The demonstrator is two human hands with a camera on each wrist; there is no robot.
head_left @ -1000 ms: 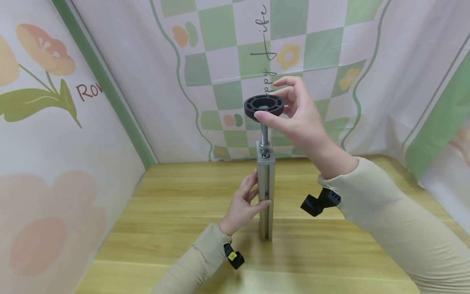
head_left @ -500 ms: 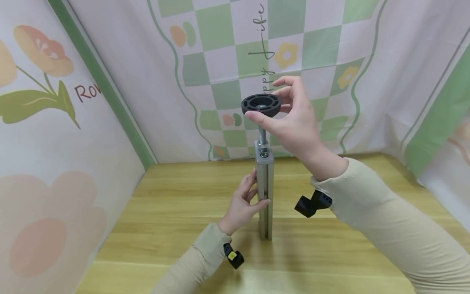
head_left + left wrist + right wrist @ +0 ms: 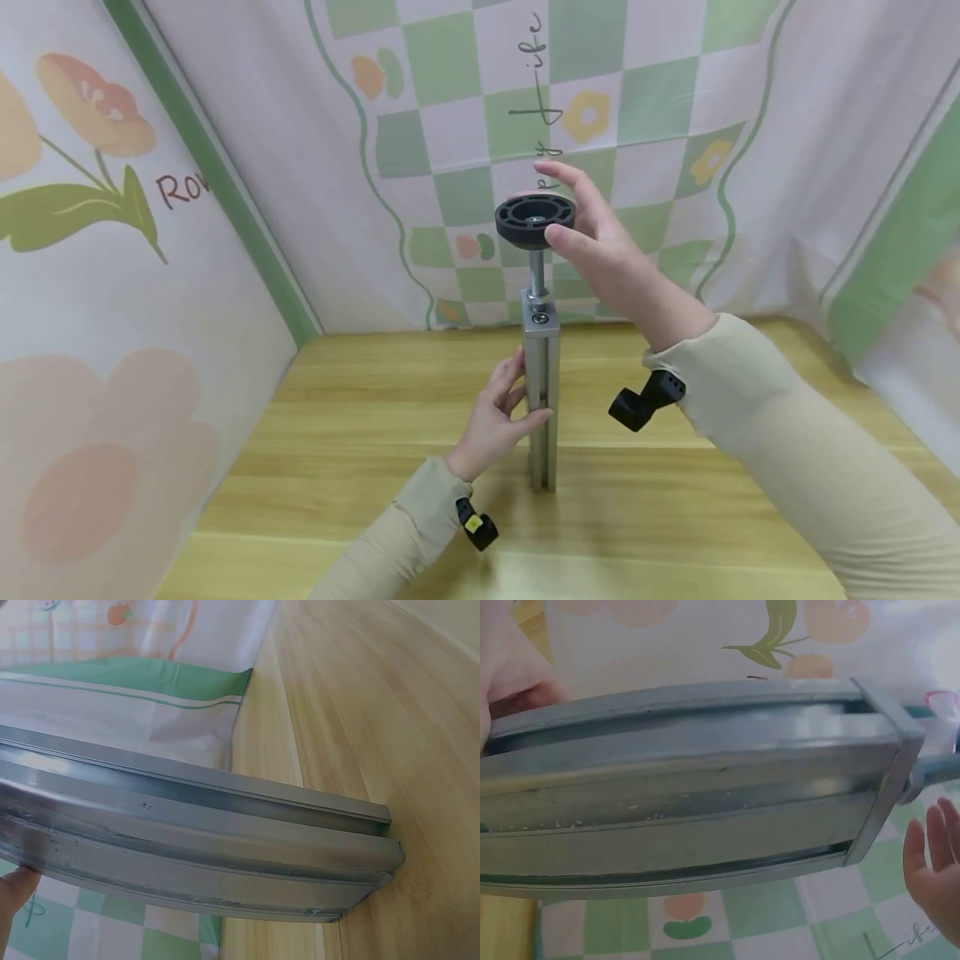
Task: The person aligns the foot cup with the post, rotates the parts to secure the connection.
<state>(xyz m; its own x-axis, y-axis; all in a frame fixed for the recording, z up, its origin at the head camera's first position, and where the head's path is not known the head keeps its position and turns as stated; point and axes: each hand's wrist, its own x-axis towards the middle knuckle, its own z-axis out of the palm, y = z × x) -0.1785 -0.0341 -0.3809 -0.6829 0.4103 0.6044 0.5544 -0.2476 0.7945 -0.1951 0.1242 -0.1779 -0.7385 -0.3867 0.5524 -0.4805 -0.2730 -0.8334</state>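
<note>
An aluminium profile (image 3: 542, 400) stands upright on the wooden table, with a metal plate (image 3: 540, 321) on its upper end. From this plate rises a threaded rod (image 3: 536, 271), topped by a round black levelling foot (image 3: 534, 221). My left hand (image 3: 491, 425) grips the profile at mid-height, thumb on the near side and fingers behind. Up at the foot is my right hand (image 3: 611, 258), its thumb at the near right rim and a finger curved behind the far rim, with the index finger extended above. Other fingers (image 3: 934, 844) spread beside the rod in the right wrist view.
The wooden table (image 3: 360, 392) runs back to a curtain (image 3: 450, 142) with green checks and flowers. At the left, a flowered cloth (image 3: 135, 350) borders the table. A black wrist mount (image 3: 647, 400) juts from the right sleeve, another mount (image 3: 477, 525) from the left.
The right thumb slides left along the foot's near rim, then back right, while the index finger straightens and reaches further left. The left hand and the profile stay in place.
</note>
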